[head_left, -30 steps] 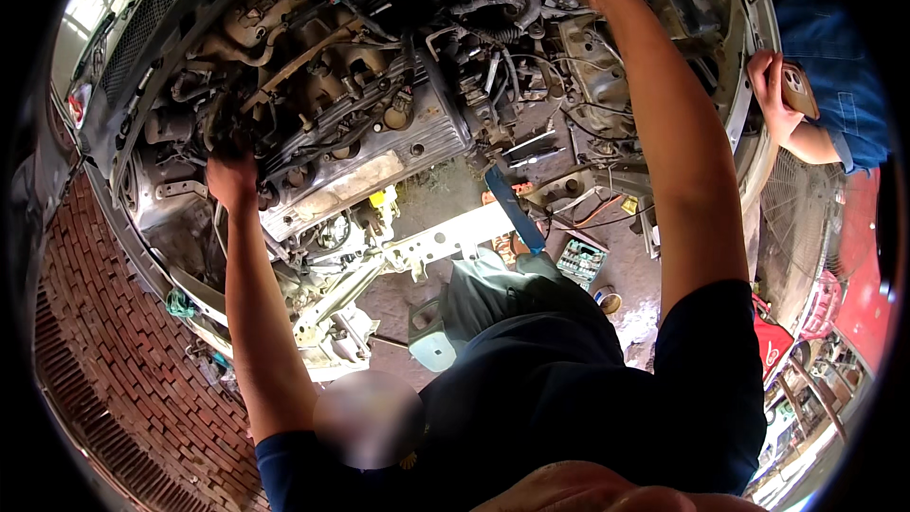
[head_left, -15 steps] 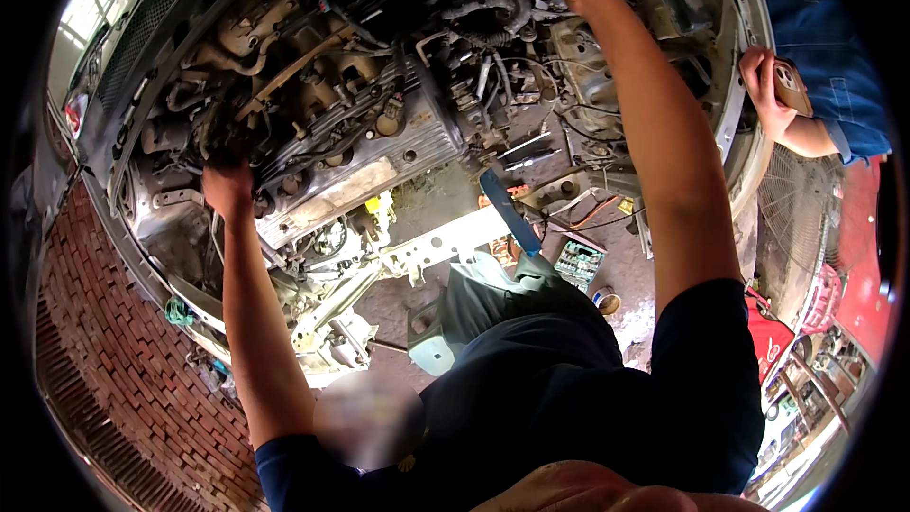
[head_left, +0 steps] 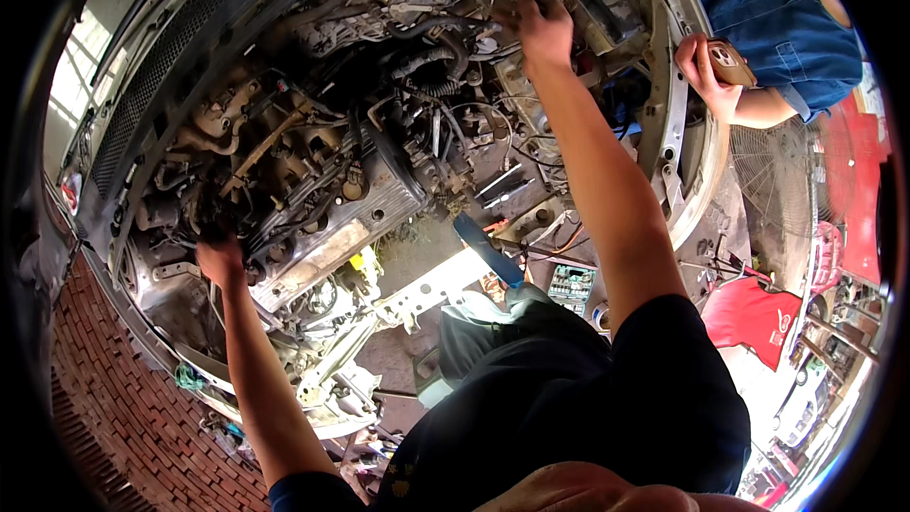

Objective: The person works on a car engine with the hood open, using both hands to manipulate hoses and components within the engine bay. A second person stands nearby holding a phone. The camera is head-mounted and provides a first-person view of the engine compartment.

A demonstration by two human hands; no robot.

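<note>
Both my arms reach into a car's open engine bay. At its left end, my left hand (head_left: 220,261) is down beside the ribbed metal engine cover (head_left: 341,237). Its fingers sink into dark shadow among hoses, so their grip is hidden. My right hand (head_left: 546,36) is at the far right, past a curved black hose (head_left: 457,57) and near a dark box-shaped part (head_left: 607,5). Its fingers curl down among wires and small fittings, and what they hold is too small to make out. A wooden-looking bar (head_left: 265,152) lies slanted across the engine parts.
A blue-handled tool (head_left: 488,248) rests by the front crossmember (head_left: 431,286). Below are an open socket set (head_left: 572,286) and slim metal tools (head_left: 502,188). To the right, another person's hand (head_left: 711,81) holds a phone (head_left: 730,64) by the fender, near a large fan guard (head_left: 773,175) and red cloth (head_left: 749,318).
The view has shifted, showing more of the bay's back and right. My right hand has moved right, away from the black hose. My left hand stays at the engine's left end.
</note>
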